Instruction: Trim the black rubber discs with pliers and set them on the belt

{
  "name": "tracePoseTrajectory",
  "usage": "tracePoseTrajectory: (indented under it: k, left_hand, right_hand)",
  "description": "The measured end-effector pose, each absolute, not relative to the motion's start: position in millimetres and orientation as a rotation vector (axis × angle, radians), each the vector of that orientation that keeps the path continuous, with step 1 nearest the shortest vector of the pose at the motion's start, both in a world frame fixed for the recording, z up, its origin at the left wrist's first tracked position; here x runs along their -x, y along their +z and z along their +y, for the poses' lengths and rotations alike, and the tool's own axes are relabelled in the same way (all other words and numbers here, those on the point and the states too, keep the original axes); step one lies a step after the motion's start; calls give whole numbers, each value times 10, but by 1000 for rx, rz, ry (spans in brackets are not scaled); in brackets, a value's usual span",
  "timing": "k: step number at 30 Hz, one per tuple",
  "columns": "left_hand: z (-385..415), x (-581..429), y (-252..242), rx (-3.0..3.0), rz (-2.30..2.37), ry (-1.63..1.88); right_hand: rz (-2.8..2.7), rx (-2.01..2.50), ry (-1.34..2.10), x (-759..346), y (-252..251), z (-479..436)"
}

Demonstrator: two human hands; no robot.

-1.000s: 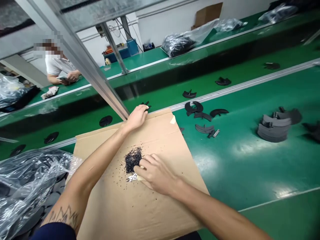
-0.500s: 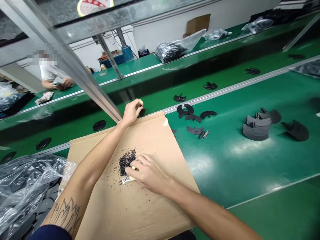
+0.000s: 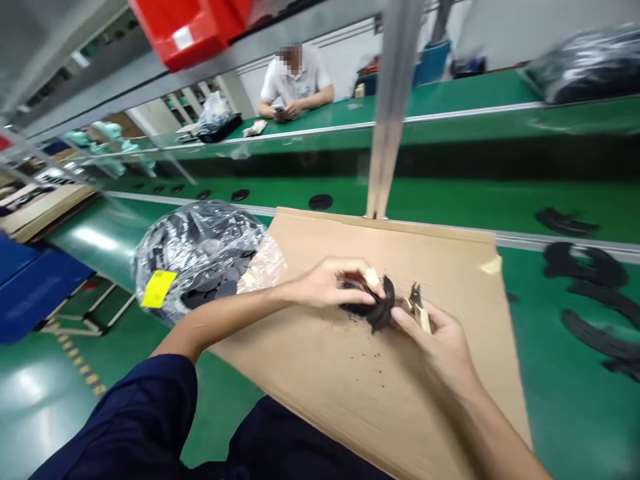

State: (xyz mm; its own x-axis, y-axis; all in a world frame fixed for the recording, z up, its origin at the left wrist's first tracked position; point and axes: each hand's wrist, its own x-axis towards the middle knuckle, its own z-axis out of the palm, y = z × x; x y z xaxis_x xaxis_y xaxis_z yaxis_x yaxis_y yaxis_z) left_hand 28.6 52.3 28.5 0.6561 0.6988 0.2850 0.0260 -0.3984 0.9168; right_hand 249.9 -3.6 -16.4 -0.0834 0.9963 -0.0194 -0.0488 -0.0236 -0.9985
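A black curved part (image 3: 381, 310) is held between both hands above the cardboard sheet (image 3: 320, 360), blurred by motion. My left hand (image 3: 343, 283) pinches its left side, and a pale cover shows on a fingertip. My right hand (image 3: 440, 333) touches its right side with the fingertips and also holds small cutters (image 3: 419, 308) with pale handles, jaws pointing up and away. Small black bits (image 3: 355, 310) lie on the cardboard beneath and beside the hands, partly hidden by them.
A clear plastic bag (image 3: 200, 233) of black discs stands left of the cardboard. A metal post (image 3: 390, 113) rises behind it. More black curved parts (image 3: 595, 333) lie at the right. A red bin (image 3: 193, 33) hangs overhead. Across the line sits a person (image 3: 297, 80) with a phone.
The view has swung left. My left hand has come back from the far edge and now holds a black part. My right hand has lifted off the pile of bits with the cutters.
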Motion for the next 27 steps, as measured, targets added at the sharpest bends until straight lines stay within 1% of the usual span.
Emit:
tracePoseTrajectory:
  k: [3, 5, 9, 11, 12, 14, 17, 20, 24, 25, 27]
  left_hand:
    - [221, -161, 268, -1900, 617, 800]
    - [68, -86, 262, -1993, 637, 812]
    - [-59, 249, 266, -2276, 745, 847]
    - [-17, 580, 272, -2455, 1025, 760]
    - [23, 776, 274, -2536, 1256, 642]
    - [117, 1175, 271, -2519, 1783, 219]
    - [226, 1631, 239, -2435, 1967, 117]
    - [254, 1828, 199, -2416, 1968, 166]
    - [209, 1779, 231, -2432, 1883, 349]
    - [184, 1709, 252, -2438, 1836, 423]
    - [114, 1481, 290, -2412, 1642, 704]
  right_hand:
    - [-1247, 1141, 1528, -2469, -129, -32]
    - [-1306, 1136, 1608, -2442, -110, -57]
    - [-1381, 1174, 1551, -2405, -108, -79]
    - [-1348, 1188, 1496, -2401, -125, -62]
    - [-1321, 1198, 1476, -2402, -135, -51]
    - [-1273, 1221, 1452, -2405, -151, -32]
    - [-1248, 1228, 1443, -2398, -148, -31]
    - [-1263, 1200, 1449, -2368, -104, -65]
    - [-1259, 1156, 1486, -2322, -37, -126]
    - [-1253, 1151, 1494, -2314, -27, -142]
    - [-1236, 1153, 1503, -2298, -19, -175]
